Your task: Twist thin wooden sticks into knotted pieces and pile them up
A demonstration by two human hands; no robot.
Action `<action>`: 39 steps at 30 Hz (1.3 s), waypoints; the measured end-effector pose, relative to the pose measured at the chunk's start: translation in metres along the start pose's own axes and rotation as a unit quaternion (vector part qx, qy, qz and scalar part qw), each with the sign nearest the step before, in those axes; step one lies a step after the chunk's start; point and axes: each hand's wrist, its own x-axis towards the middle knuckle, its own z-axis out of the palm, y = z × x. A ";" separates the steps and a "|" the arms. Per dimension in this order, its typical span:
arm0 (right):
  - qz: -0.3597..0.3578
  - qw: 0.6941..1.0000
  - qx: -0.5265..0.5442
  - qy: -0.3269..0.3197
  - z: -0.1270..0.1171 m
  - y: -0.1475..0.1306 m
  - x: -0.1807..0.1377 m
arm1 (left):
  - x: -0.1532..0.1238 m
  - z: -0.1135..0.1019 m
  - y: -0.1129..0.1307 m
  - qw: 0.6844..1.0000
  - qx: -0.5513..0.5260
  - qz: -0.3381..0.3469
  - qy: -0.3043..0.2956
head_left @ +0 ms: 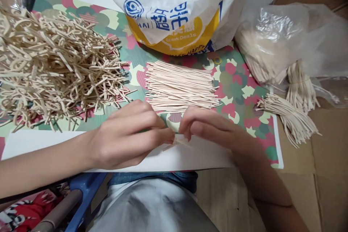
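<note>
A pale string [178,141], blurred, is just on the person's side of the row of straight strings [182,85]. The left hand [130,134] pinches it at the fingertips; the right hand [212,127] has curled fingers close by, and I cannot tell whether they grip it. Left of the row spreads a heap of looped strings [54,69]; behind it stands a printed plastic bag [174,25]; to its right lie loose bundles [293,119] and a clear bag [293,40].
</note>
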 end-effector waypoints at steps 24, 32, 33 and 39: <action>0.044 0.993 0.039 -0.106 0.000 0.005 0.000 | -0.008 0.010 0.004 0.998 -0.017 -0.056 -0.034; 0.002 0.999 -0.030 -0.042 0.008 0.007 0.002 | -0.004 0.010 0.004 0.994 -0.032 -0.065 -0.086; 0.003 0.999 -0.028 -0.040 0.008 0.006 0.002 | -0.004 0.010 0.004 0.993 -0.034 -0.064 -0.090; -0.012 0.999 -0.010 -0.052 0.006 0.006 0.002 | -0.005 0.008 0.003 0.991 -0.046 -0.066 -0.111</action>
